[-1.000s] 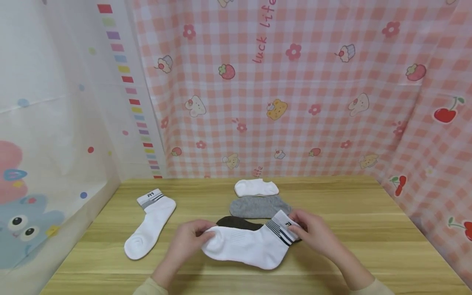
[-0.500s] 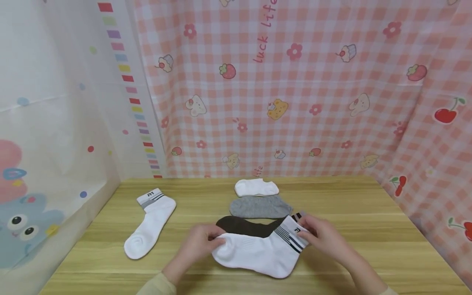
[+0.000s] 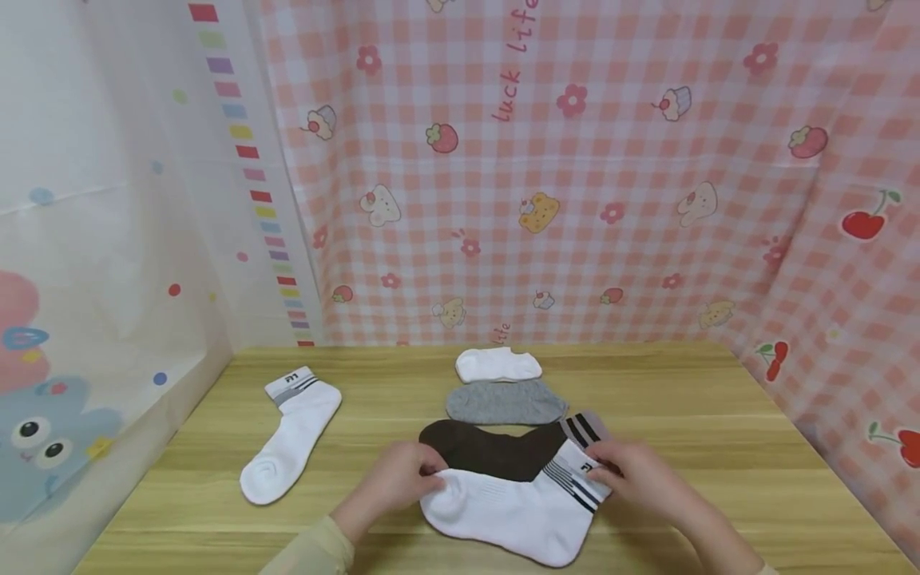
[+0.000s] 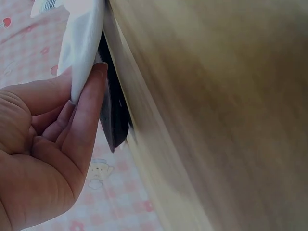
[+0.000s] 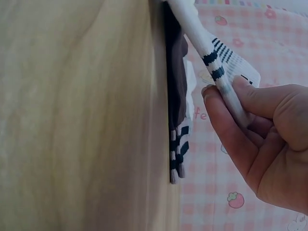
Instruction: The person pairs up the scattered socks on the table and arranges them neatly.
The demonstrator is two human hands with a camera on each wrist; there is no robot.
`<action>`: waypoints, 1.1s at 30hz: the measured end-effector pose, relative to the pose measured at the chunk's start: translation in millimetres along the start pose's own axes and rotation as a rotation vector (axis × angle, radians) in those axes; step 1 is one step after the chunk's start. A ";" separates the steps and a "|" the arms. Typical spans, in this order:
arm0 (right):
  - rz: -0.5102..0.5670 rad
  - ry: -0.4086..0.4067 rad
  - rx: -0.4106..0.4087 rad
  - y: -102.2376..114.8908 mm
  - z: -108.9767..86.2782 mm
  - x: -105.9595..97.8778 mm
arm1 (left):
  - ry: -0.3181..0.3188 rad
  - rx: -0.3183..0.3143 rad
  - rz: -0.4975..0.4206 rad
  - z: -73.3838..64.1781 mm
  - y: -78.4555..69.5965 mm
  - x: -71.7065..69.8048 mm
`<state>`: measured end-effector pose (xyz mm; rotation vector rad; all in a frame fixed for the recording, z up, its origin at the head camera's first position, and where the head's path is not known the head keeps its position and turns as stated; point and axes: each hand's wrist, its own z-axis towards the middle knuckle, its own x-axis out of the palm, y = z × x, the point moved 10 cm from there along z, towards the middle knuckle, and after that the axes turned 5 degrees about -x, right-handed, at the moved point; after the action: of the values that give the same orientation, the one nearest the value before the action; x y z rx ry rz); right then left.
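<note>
Both hands stretch a white sock (image 3: 510, 515) with a striped cuff between them near the front of the table. My left hand (image 3: 402, 483) pinches its toe end between thumb and fingers; the left wrist view shows the sock's toe (image 4: 84, 53) in that pinch. My right hand (image 3: 640, 479) pinches the cuff, and in the right wrist view the striped cuff (image 5: 224, 72) is held up off the wood. Just behind it lies a dark brown sock (image 3: 489, 449) with a striped grey cuff, its lower edge hidden by the white one.
Farther back a grey sock (image 3: 503, 402) and a short white sock (image 3: 498, 365) lie in a row on the wooden table (image 3: 726, 447). Another white striped sock (image 3: 291, 439) lies alone at the left. Patterned curtains (image 3: 460, 160) hang around the table.
The white sock has moved toward the front edge and slightly right, both hands still pinching its ends. More of the brown sock and its striped cuff now shows.
</note>
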<state>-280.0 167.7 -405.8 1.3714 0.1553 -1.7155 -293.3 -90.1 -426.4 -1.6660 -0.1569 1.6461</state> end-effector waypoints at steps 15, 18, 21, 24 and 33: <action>0.138 0.201 0.049 -0.1 -4.1 27.7 | 0.047 0.024 0.071 6.0 4.5 -1.8; 0.135 0.210 0.002 5.2 -4.7 29.9 | 0.059 0.010 0.071 6.2 7.5 -2.0; 0.218 0.253 0.033 5.7 -6.7 36.3 | 0.072 -0.010 0.070 5.2 11.1 -2.6; 0.306 0.301 0.125 2.2 -10.9 43.4 | 0.077 -0.016 0.067 4.9 12.7 -2.9; 0.232 0.321 0.201 -5.6 -21.8 46.2 | 0.060 -0.025 0.084 5.8 12.5 -1.3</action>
<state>-267.1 157.9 -454.6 1.7376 0.0003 -1.3393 -303.9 -97.1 -432.0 -1.7606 -0.0795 1.6596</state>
